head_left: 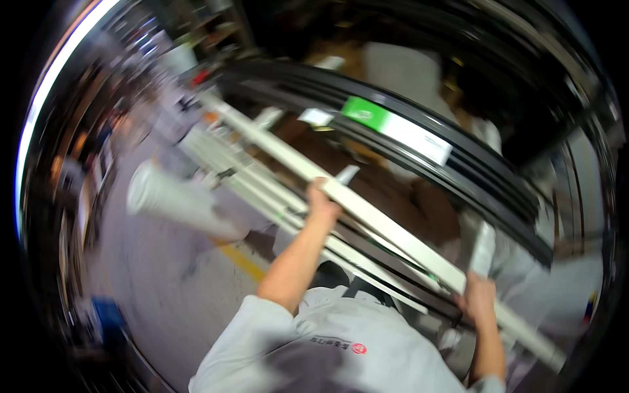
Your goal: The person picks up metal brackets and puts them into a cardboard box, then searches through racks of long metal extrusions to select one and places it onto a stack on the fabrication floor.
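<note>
A long white profile bar (400, 234) slants across the view from far left to near right. My left hand (322, 204) is closed around its middle. Further down the same bar, my right hand (478, 296) grips it near the right end. Motion blur softens both hands, and some fingers are hidden behind the bar. Several more pale profiles (262, 195) lie roughly parallel on the near side, below my left hand. Beyond the held bar runs a bundle of dark profiles (488, 180) carrying a green and white label (370, 114).
A white cylinder (180, 200), perhaps a bucket or roll, is at the left above the grey floor (141, 281). A yellow line (241, 261) marks the floor. Blurred shelving (82, 177) lines the far left, with a blue object (108, 316) below it.
</note>
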A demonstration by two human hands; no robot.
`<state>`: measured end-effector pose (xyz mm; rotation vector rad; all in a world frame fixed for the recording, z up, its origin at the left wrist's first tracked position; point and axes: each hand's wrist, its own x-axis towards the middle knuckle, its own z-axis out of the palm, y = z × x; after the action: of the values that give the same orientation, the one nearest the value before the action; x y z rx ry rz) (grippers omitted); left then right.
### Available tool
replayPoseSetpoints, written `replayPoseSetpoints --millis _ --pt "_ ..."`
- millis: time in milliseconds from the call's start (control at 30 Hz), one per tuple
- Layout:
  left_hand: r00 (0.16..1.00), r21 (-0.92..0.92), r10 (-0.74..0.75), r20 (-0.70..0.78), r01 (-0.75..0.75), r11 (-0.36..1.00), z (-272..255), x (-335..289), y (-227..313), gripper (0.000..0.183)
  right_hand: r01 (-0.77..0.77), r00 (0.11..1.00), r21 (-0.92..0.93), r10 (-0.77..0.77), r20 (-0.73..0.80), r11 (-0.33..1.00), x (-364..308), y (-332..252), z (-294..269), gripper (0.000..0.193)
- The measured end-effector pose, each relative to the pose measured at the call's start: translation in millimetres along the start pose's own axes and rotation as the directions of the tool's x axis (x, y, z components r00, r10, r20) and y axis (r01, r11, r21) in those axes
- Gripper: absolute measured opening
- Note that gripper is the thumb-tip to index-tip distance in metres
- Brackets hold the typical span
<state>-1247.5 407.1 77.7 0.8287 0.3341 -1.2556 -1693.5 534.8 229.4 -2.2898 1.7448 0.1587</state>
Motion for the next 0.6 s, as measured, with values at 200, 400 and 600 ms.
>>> replayPoseSetpoints --millis 200,400,600 --pt "0.995 0.087 -0.012 -0.095 0.020 0.996 -11.2 91.5 47.3 0.071 0.128 0.991 0.045 -0.129 0.020 0.991 126.8 11.3 22.6 0.030" --pt "0.990 0.188 0.021 -0.140 0.006 0.982 -29.8 154.1 53.3 0.054 0.056 0.998 0.090 -0.057 0.007 0.994 156.8 20.1 77.5 0.025" --pt "0.963 0.156 0.109 -0.247 -0.071 0.985 -38.5 166.7 69.4 0.065 0.002 0.999 0.069 0.001 -0.036 0.998 188.8 -14.0 129.5 0.015"
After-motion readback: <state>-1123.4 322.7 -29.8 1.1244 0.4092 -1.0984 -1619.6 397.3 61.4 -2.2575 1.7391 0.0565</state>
